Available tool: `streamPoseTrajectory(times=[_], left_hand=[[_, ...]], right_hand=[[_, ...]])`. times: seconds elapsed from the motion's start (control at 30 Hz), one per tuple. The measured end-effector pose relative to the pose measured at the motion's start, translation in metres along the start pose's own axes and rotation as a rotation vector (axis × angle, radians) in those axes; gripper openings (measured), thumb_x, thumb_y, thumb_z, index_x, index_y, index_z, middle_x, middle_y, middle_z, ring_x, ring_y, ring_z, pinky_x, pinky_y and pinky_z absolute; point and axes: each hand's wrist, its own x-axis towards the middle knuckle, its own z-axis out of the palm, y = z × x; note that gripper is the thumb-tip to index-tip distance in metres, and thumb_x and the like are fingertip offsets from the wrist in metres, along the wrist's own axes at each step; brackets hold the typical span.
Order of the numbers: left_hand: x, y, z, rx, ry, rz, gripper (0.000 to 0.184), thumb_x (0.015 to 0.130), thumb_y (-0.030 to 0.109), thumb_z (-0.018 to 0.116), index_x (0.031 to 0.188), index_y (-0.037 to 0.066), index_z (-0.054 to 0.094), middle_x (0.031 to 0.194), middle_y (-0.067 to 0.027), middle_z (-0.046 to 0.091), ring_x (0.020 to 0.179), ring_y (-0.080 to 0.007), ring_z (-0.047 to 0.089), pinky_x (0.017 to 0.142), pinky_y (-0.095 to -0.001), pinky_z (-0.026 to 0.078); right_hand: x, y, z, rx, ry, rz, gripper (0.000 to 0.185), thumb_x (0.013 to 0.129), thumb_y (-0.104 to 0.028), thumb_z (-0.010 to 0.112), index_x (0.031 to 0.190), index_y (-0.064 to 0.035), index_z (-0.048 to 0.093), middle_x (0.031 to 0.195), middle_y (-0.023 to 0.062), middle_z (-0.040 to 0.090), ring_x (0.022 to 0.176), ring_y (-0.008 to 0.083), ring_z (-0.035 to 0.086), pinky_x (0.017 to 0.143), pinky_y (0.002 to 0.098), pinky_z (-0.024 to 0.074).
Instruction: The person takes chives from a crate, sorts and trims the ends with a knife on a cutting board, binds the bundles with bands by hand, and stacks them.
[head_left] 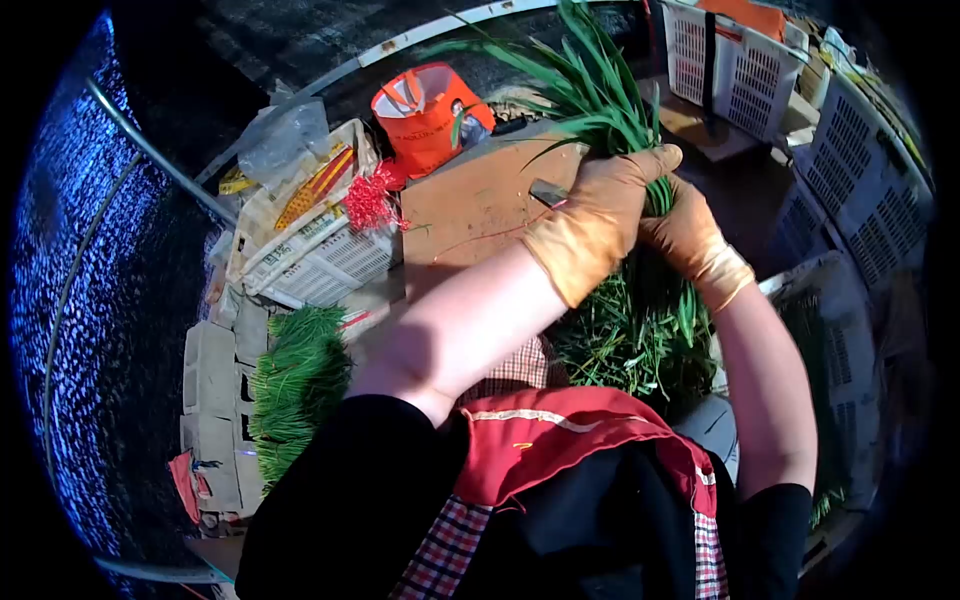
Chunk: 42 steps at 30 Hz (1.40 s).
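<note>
My left hand (595, 215), in an orange glove, is wrapped round a bunch of long green leafy stalks (605, 90). Close against it, my right hand (690, 235), also gloved, grips the lower part of the same bunch. The leaves fan out up and to the left above both hands. Below the hands lies a heap of loose green stalks (640, 345). A brown board (470, 210) is left of the hands, with a small metal blade (548, 193) on it, partly hidden by my left glove.
An orange bag (425, 130) stands behind the board. Red ties (373, 200) hang by a white crate (330, 265) at the left. Trimmed green bundles (298, 385) lie at the lower left. White crates (755, 85) stand at the upper right, more along the right side.
</note>
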Motion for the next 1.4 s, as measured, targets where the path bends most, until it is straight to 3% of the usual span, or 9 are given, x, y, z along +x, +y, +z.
streamPoseTrajectory(times=[0.2,0.37,0.47,0.53,0.63,0.83,0.93,1.07,1.4], left_hand=[[-0.011,0.025,-0.049,0.190,-0.336,0.016,0.039,0.078,0.010,0.064,0.113,0.000,0.052,0.110,-0.0078,0.056,0.097,-0.0164,0.056,0.086,-0.0284,0.044],[-0.039,0.009,-0.085,-0.179,-0.245,0.040,0.031,0.082,0.023,0.059,0.098,-0.003,0.057,0.104,-0.0165,0.058,0.101,-0.0280,0.054,0.089,-0.0384,0.044],[-0.078,0.004,-0.156,-0.298,0.049,0.200,0.029,0.084,0.029,0.057,0.092,0.001,0.056,0.103,-0.0141,0.058,0.107,-0.0301,0.051,0.094,-0.0450,0.039],[-0.111,-0.017,-0.216,-0.376,0.348,0.184,0.027,0.085,0.031,0.055,0.085,0.004,0.055,0.101,-0.0128,0.058,0.108,-0.0302,0.049,0.097,-0.0475,0.036],[-0.174,-0.049,-0.248,-0.455,0.510,0.126,0.024,0.086,0.029,0.054,0.080,0.006,0.054,0.101,-0.0122,0.058,0.111,-0.0305,0.048,0.099,-0.0482,0.033],[-0.193,-0.063,-0.265,-0.469,0.298,0.212,0.020,0.086,0.027,0.053,0.087,0.007,0.059,0.097,-0.0091,0.063,0.109,-0.0289,0.050,0.100,-0.0482,0.031],[-0.194,-0.059,-0.259,-0.476,0.374,0.200,0.019,0.086,0.026,0.054,0.087,0.008,0.060,0.098,-0.0090,0.062,0.110,-0.0287,0.050,0.101,-0.0479,0.031],[-0.196,-0.058,-0.258,-0.500,0.367,0.194,0.019,0.087,0.024,0.052,0.089,0.008,0.061,0.100,-0.0093,0.062,0.112,-0.0289,0.048,0.101,-0.0482,0.032],[-0.200,-0.056,-0.257,-0.498,0.255,0.206,0.020,0.088,0.024,0.050,0.089,0.009,0.063,0.099,-0.0084,0.063,0.113,-0.0276,0.048,0.102,-0.0476,0.030]], right_hand=[[0.012,-0.032,0.000,0.135,-0.657,0.004,0.041,0.068,-0.007,0.073,0.105,-0.0017,0.057,0.093,0.0050,0.062,0.086,0.0142,0.057,0.078,0.0287,0.0464],[0.003,-0.022,0.029,0.387,-0.878,0.161,0.054,0.064,-0.013,0.078,0.111,-0.0028,0.052,0.094,0.0043,0.062,0.087,0.0123,0.056,0.077,0.0292,0.0463],[-0.047,0.054,0.030,0.210,-0.777,0.083,0.086,0.060,-0.018,0.081,0.130,-0.0037,0.034,0.113,0.0103,0.057,0.103,0.0157,0.051,0.087,0.0306,0.0405],[-0.093,0.145,0.031,-0.560,-0.622,0.350,0.056,0.067,-0.016,0.073,0.115,0.0000,0.050,0.098,0.0110,0.063,0.089,0.0232,0.060,0.080,0.0335,0.0456],[-0.136,0.146,0.024,0.120,-0.187,0.878,0.015,0.084,-0.010,0.053,0.095,-0.0031,0.058,0.059,0.0049,0.054,0.044,0.0107,0.048,0.040,0.0233,0.0372],[-0.183,0.246,-0.022,0.410,0.305,0.966,0.022,0.084,-0.011,0.046,0.104,-0.0062,0.055,0.075,0.0096,0.062,0.056,0.0222,0.059,0.050,0.0294,0.0490],[-0.161,0.149,-0.001,-0.727,-0.047,0.468,0.037,0.069,0.002,0.051,0.105,-0.0055,0.054,0.095,0.0136,0.058,0.085,0.0291,0.056,0.078,0.0326,0.0445],[-0.137,0.074,0.044,-0.503,0.106,-0.068,0.051,0.060,0.012,0.044,0.106,-0.0060,0.055,0.108,0.0142,0.054,0.103,0.0296,0.051,0.092,0.0344,0.0392],[-0.107,0.051,0.109,-0.895,-0.206,-0.477,0.013,0.078,-0.022,0.058,0.088,-0.0148,0.056,0.068,0.0075,0.055,0.058,0.0267,0.050,0.053,0.0391,0.0413]])
